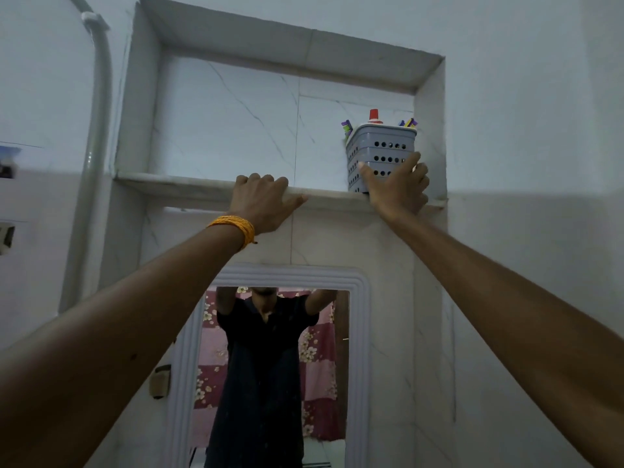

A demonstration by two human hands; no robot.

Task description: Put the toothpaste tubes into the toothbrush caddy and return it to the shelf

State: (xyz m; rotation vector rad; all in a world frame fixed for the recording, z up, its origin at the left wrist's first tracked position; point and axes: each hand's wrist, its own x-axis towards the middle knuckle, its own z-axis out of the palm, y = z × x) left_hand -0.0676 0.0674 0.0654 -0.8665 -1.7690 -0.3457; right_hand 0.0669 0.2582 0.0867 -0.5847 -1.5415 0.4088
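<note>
The grey perforated toothbrush caddy (380, 153) stands on the shelf (189, 184) of a tiled wall niche, in its right corner. A red toothpaste cap (373, 114) and coloured toothbrush handles (346, 127) stick out of its top. My right hand (398, 190) is wrapped around the caddy's lower front, fingers spread on its wall. My left hand (263, 202), with an orange thread band on the wrist, grips the front edge of the shelf to the left of the caddy.
The niche's side wall (430, 140) is close on the caddy's right. Below the shelf hangs a white-framed mirror (358, 332) reflecting a person. A white pipe (98, 130) runs down the wall at the left.
</note>
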